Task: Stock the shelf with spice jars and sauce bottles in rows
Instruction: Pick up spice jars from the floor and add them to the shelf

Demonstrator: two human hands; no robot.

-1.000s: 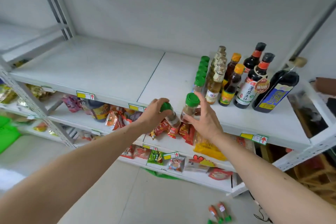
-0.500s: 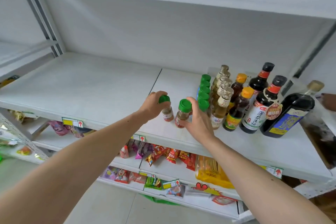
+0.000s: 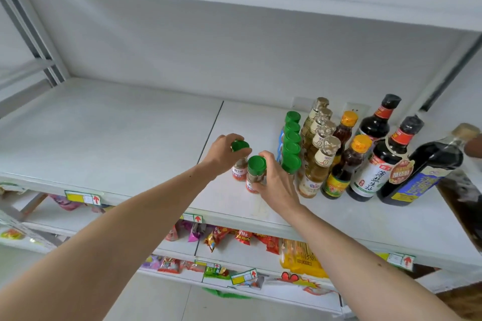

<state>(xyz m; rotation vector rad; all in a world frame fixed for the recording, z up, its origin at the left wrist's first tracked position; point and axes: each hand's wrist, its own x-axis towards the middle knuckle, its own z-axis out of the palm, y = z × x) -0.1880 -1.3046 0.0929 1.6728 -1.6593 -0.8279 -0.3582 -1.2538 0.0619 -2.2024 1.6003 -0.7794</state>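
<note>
Head view. The white shelf [image 3: 109, 138] carries stock on its right portion only. The left hand [image 3: 224, 156] grips a green-capped spice jar [image 3: 240, 164] from above, fingers curled round the cap; the jar stands upright, though whether its base touches the board cannot be told. The right hand [image 3: 276, 185] holds a second spice jar [image 3: 255, 174] by its body, thumb and fingers wrapped round the glass below the green cap; this jar sits just in front of and to the right of the first, close beside it. Immediately right of the right hand stands a row of green-capped jars [image 3: 292, 143] running front to back. Next to that, a row of pale vinegar bottles [image 3: 318, 154] with gold caps, then two amber bottles with orange caps [image 3: 347, 159], then two dark soy sauce bottles [image 3: 383, 159] with red neck bands. At the far right a large dark bottle [image 3: 427, 169] leans, its top touched by another person's hand [image 3: 473, 147] at the frame edge. Price tags [image 3: 83, 198] line the shelf front. Snack packets [image 3: 234, 237] fill the lower shelves
</note>
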